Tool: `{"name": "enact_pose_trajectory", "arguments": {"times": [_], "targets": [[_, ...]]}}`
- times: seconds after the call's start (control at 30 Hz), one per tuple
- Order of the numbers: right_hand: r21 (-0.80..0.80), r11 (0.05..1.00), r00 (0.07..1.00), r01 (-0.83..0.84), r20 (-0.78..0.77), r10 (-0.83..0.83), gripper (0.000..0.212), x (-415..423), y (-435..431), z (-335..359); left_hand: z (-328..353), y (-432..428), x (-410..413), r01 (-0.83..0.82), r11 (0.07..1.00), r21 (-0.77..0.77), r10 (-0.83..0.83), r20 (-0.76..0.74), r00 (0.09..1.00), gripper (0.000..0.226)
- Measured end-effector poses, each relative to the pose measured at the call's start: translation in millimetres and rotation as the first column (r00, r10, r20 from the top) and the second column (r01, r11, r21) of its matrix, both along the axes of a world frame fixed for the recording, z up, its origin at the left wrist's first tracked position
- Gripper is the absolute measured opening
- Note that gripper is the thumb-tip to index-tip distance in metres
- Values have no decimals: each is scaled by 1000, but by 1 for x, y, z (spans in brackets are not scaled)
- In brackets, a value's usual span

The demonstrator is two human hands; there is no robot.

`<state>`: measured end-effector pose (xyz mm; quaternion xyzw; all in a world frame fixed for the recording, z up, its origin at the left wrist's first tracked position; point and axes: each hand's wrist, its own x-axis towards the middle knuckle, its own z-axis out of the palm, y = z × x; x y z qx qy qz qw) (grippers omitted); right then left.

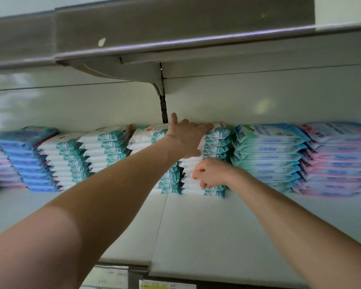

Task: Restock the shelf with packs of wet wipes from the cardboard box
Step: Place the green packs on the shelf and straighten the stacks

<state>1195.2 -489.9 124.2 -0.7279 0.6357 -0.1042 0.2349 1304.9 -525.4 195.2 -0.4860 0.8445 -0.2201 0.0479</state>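
White-and-teal packs of wet wipes stand in several stacks at the back of a white shelf (196, 236). My left hand (186, 136) lies flat on top of the middle stack (215, 142), fingers spread, thumb against its front. My right hand (212, 173) is lower, its fingers curled against the front of the same stack about halfway down; whether it pinches a pack I cannot tell. The cardboard box is out of view.
Blue packs (29, 155) and pinkish packs stand at the left, light-blue packs (267, 155) and pink packs (340, 159) at the right. An upper shelf (175, 46) on a bracket hangs overhead. Price labels (113, 276) line the shelf's front edge.
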Motion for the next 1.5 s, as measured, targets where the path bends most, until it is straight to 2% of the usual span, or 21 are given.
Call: {"name": "enact_pose_trajectory", "arguments": {"times": [0.1,0.2,0.3,0.37,0.47,0.53,0.63,0.7,0.83,0.9,0.97,1.07,1.17,1.27,1.4,1.5], "targets": [[-22,999,993,-38,-110,36,26,7,7,-9,0,1,0,1,1000,-4,-1,13,1000,84],[11,996,993,-89,-75,89,27,17,9,-17,0,3,-1,-2,1000,-21,2,26,1000,83],[-86,995,996,-41,-88,34,34,23,6,-9,0,3,-1,-2,1000,-27,3,24,1000,83],[-30,996,992,-81,-103,78,31,20,9,-12,0,4,-1,-5,1000,-14,6,24,1000,83],[159,981,961,-110,-236,146,24,8,23,-30,0,4,0,-4,1000,-16,4,21,1000,84],[132,990,958,-48,-273,83,20,-2,25,-39,0,4,0,-5,1000,-18,5,26,1000,84],[110,994,974,-25,-222,49,19,-8,26,-36,0,5,-2,-19,1000,-16,20,36,999,84],[98,995,975,-30,-218,51,33,-10,33,-26,3,6,-3,-28,1000,7,28,44,999,85],[-249,968,988,35,-139,-72,26,-20,42,20,18,7,0,-47,997,55,46,16,999,89],[-336,939,993,77,-61,-103,27,-21,38,39,24,7,2,-51,998,41,51,-6,999,78],[-331,940,992,82,-63,-108,28,-18,30,49,22,6,2,-46,999,18,46,15,999,60],[-272,958,988,91,-98,-122,30,-11,26,54,17,5,3,-44,999,27,44,14,999,50],[-269,957,989,106,-70,-129,30,-14,40,59,21,8,6,-36,998,48,35,15,999,54],[-328,923,979,200,19,-205,22,-41,63,64,29,15,-3,35,999,-5,-34,7,999,61],[-344,879,936,329,-4,-351,19,-104,73,60,35,30,-45,196,980,-29,-197,-59,979,63],[-237,900,917,366,-72,-392,19,-141,75,47,30,37,-84,254,967,-5,-254,-48,966,64]]}}
